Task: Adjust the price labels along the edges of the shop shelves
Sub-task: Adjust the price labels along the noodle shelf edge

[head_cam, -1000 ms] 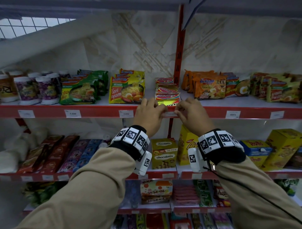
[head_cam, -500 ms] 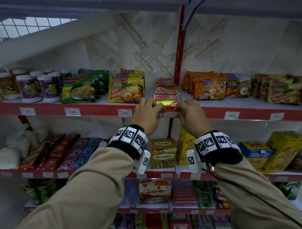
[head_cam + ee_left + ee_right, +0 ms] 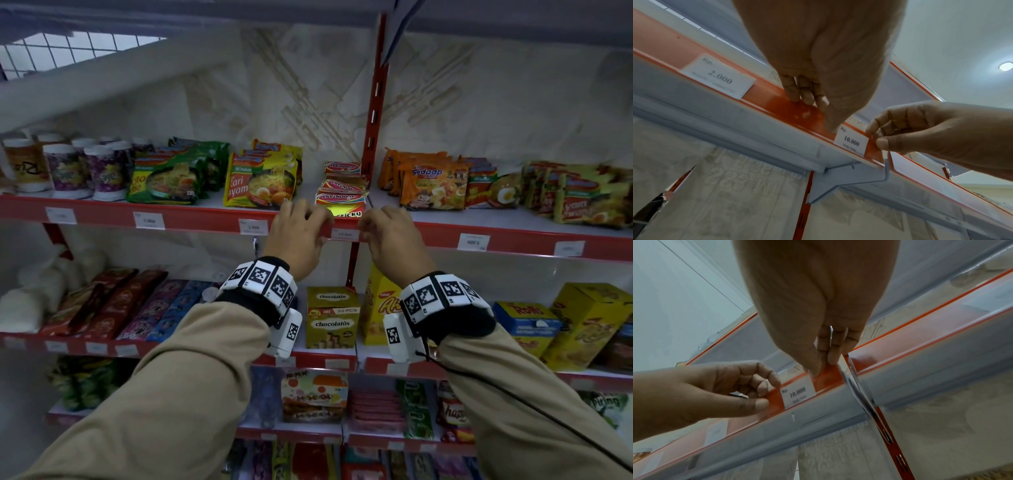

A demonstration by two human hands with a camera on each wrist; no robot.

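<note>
A white price label [image 3: 345,234] reading "Rp. 10.000" sits in the red shelf-edge strip [image 3: 191,219] below the Montana packs. My left hand [image 3: 318,233] pinches the strip just left of the label, thumb in front and fingers over the top edge. My right hand [image 3: 364,233] pinches it just right of the label. In the left wrist view my left hand's [image 3: 821,113] thumb touches the upper left corner of the label [image 3: 851,142]. In the right wrist view my right hand's [image 3: 824,365] thumb meets the upper right corner of the label [image 3: 798,394].
More labels sit along the same strip: a "2.000" label [image 3: 253,226] to the left and another label [image 3: 473,242] to the right. A red upright post [image 3: 375,113] stands just behind my right hand. Noodle packs [image 3: 260,181] and cups [image 3: 65,168] fill the shelf; boxes [image 3: 332,318] stand below.
Both hands stay at the same label. The gap between them has widened slightly, so more of the label shows. The view has shifted a little.
</note>
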